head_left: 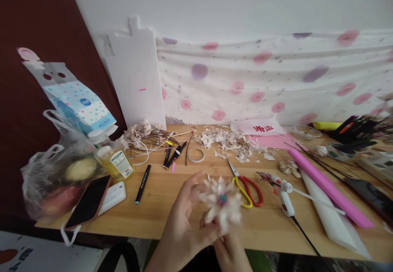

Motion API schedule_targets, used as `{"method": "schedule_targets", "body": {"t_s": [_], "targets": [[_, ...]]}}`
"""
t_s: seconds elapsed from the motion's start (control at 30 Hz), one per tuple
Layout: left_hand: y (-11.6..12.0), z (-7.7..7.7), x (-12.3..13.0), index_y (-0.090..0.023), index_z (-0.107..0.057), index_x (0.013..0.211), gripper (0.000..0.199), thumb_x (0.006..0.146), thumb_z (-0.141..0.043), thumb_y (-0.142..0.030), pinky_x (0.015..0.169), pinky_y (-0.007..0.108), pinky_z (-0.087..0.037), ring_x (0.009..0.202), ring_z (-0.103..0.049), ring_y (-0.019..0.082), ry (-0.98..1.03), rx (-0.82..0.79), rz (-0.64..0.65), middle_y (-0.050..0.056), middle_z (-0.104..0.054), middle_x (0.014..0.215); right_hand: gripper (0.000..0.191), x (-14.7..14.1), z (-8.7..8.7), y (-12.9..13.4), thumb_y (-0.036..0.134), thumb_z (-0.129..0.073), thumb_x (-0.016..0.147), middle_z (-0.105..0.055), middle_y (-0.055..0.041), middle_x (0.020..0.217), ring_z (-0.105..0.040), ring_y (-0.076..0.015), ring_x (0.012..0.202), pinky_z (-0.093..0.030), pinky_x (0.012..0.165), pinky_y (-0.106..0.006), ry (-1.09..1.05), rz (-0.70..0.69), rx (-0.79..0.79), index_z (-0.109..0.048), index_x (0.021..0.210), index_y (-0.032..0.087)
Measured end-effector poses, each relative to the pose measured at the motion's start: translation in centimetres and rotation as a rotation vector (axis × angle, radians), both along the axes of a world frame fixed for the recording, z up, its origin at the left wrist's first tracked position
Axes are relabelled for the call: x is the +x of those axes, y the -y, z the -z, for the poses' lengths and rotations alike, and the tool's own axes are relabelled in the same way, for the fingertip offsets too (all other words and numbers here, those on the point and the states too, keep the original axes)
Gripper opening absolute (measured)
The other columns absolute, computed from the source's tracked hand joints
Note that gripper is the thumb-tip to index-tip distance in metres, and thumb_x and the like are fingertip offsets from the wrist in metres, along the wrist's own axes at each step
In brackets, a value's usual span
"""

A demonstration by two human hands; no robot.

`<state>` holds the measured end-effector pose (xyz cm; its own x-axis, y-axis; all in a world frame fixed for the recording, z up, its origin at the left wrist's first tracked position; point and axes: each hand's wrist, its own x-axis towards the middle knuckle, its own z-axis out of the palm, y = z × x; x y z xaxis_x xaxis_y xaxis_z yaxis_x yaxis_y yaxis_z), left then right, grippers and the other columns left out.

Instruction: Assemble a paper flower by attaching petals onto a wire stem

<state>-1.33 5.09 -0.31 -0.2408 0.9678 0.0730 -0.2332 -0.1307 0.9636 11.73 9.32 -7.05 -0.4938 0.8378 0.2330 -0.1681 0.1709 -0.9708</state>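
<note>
A handmade flower [222, 204] with pale, pointed petals and a teal and pink centre is held up over the table's front edge, slightly blurred. My right hand [230, 249] grips it from below with closed fingers; its stem is hidden. Curved round the flower's left side is my left hand [181, 218], its thumb against the flower's underside and its fingers by the petals. Behind the flower, on the wooden table, lie scissors [250, 190] with one red and one yellow handle. To their right rests a white glue gun [285, 200].
Pale petal scraps [235, 141] are heaped at the back, near a roll of tape [195, 155]. Markers [143, 184], a phone [89, 202] and a bottle [121, 165] lie or stand left. Pink [328, 188] and white rolls lie right. A foam board [136, 79] leans on the wall.
</note>
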Motion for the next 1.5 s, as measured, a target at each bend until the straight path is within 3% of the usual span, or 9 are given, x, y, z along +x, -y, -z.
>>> {"method": "schedule_targets", "body": {"t_s": [0.07,0.17,0.27,0.4,0.63,0.83,1.0,1.23,1.5], "targets": [[-0.4,1.6,-0.5,-0.034,-0.052,0.142,0.085,0.068,-0.093,-0.030,0.109,0.035,-0.048,0.121,-0.066,0.023,-0.070,0.045,-0.032,0.005,-0.071,0.132,0.045,-0.2,-0.1,0.2,0.067,-0.060,0.093,-0.050,0.0030,0.062,-0.045,-0.0125,0.051,-0.045,0.050,-0.022,-0.045,0.023,-0.171,-0.060,0.083,0.024],[-0.5,3.6,-0.9,-0.028,-0.066,0.126,0.053,0.077,-0.086,-0.037,0.103,0.035,-0.052,0.113,-0.069,0.022,-0.139,-0.024,-0.118,0.007,-0.074,0.122,0.049,-0.5,-0.4,0.2,0.072,-0.059,0.092,-0.028,0.0118,0.056,-0.018,-0.0067,0.045,-0.022,0.039,-0.017,-0.096,0.024,-0.353,-0.052,0.083,0.024],[-0.1,4.3,-0.6,-0.025,-0.077,0.100,0.024,0.082,-0.082,-0.039,0.093,0.030,-0.055,0.102,-0.071,0.021,-0.163,-0.056,-0.114,0.005,-0.076,0.103,0.050,-0.8,-0.6,0.0,0.070,-0.069,0.087,-0.026,0.0129,0.059,-0.015,-0.0048,0.047,-0.019,0.041,-0.016,-0.139,0.026,-0.450,-0.051,0.084,0.023],[-0.3,4.1,0.2,-0.025,-0.081,0.084,0.009,0.084,-0.080,-0.034,0.081,0.024,-0.055,0.087,-0.070,0.017,-0.193,0.011,-0.112,0.003,-0.074,0.087,0.053,-1.0,-0.5,0.1,0.070,-0.075,0.081,-0.032,0.0123,0.061,-0.020,-0.0035,0.045,-0.019,0.040,-0.016,-0.162,0.050,-0.484,-0.051,0.081,0.022],[-0.6,5.3,1.3,-0.024,-0.078,0.072,0.019,0.087,-0.077,-0.035,0.075,0.023,-0.053,0.077,-0.067,0.015,-0.072,0.015,-0.180,0.001,-0.071,0.077,0.052,-0.6,0.1,-0.4,0.061,-0.083,0.078,-0.043,0.0087,0.064,-0.031,-0.0038,0.051,-0.027,0.044,-0.015,-0.157,0.143,-0.469,-0.052,0.073,0.020],[-0.9,6.2,0.8,-0.022,-0.076,0.070,0.025,0.088,-0.075,-0.039,0.066,0.023,-0.050,0.067,-0.061,0.014,0.060,-0.059,-0.178,0.000,-0.068,0.071,0.054,-1.4,0.6,-0.7,0.064,-0.079,0.080,-0.041,0.0109,0.058,-0.025,-0.0022,0.042,-0.023,0.038,-0.015,-0.166,0.078,-0.541,-0.046,0.074,0.022],[-1.3,5.3,-0.1,-0.024,-0.079,0.072,0.019,0.089,-0.075,-0.033,0.064,0.021,-0.052,0.067,-0.064,0.014,-0.090,-0.098,-0.240,0.000,-0.070,0.070,0.053,-1.3,0.5,-0.9,0.060,-0.078,0.083,-0.040,0.0110,0.058,-0.026,-0.0018,0.043,-0.024,0.039,-0.014,-0.191,0.078,-0.578,-0.043,0.072,0.022],[-1.6,4.3,0.0,-0.037,-0.085,0.092,0.015,0.087,-0.077,-0.026,0.070,0.022,-0.057,0.080,-0.074,0.016,-0.240,-0.046,-0.066,-0.001,-0.082,0.088,0.047,-0.1,-1.1,-1.4,0.050,-0.080,0.087,-0.036,0.0123,0.058,-0.021,-0.0007,0.042,-0.024,0.037,-0.011,-0.295,-0.018,-0.681,-0.047,0.072,0.021],[-1.7,3.8,0.1,-0.034,-0.084,0.083,0.016,0.089,-0.074,-0.023,0.065,0.021,-0.054,0.069,-0.071,0.014,-0.334,-0.038,-0.058,-0.003,-0.079,0.075,0.051,0.8,-1.3,-1.5,0.046,-0.084,0.083,-0.034,0.0137,0.055,-0.016,0.0013,0.038,-0.020,0.034,-0.010,-0.315,-0.087,-0.777,-0.042,0.068,0.021]]}}
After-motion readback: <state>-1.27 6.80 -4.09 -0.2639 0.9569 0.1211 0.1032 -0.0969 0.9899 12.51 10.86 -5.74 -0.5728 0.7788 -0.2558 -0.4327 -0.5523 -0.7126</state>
